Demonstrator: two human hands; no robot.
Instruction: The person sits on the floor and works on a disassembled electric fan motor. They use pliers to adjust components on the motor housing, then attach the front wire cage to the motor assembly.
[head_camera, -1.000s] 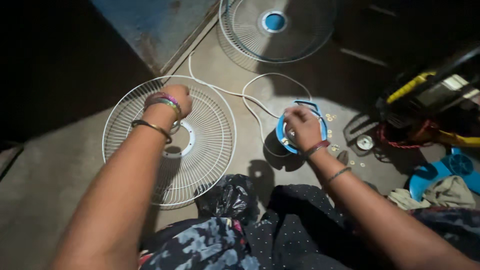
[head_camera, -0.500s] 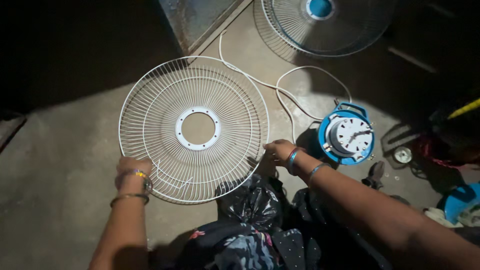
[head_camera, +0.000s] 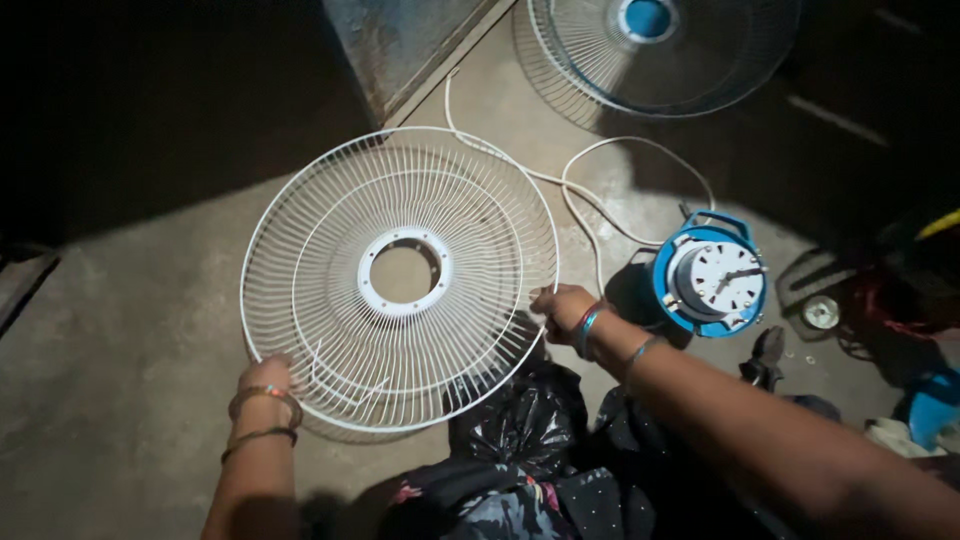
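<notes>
White wire fan guard, round with a ring-shaped centre plate, lying on the concrete floor. Left hand clenched on the near-left rim; right hand clenched on the right rim, so both grips are grasping the guard at opposite edges. Blue fan motor standing just right of the right hand, a white cord curling from it past the guard. Second guard with a blue hub lying at the far edge. Black plastic bag near the guard's closest edge.
</notes>
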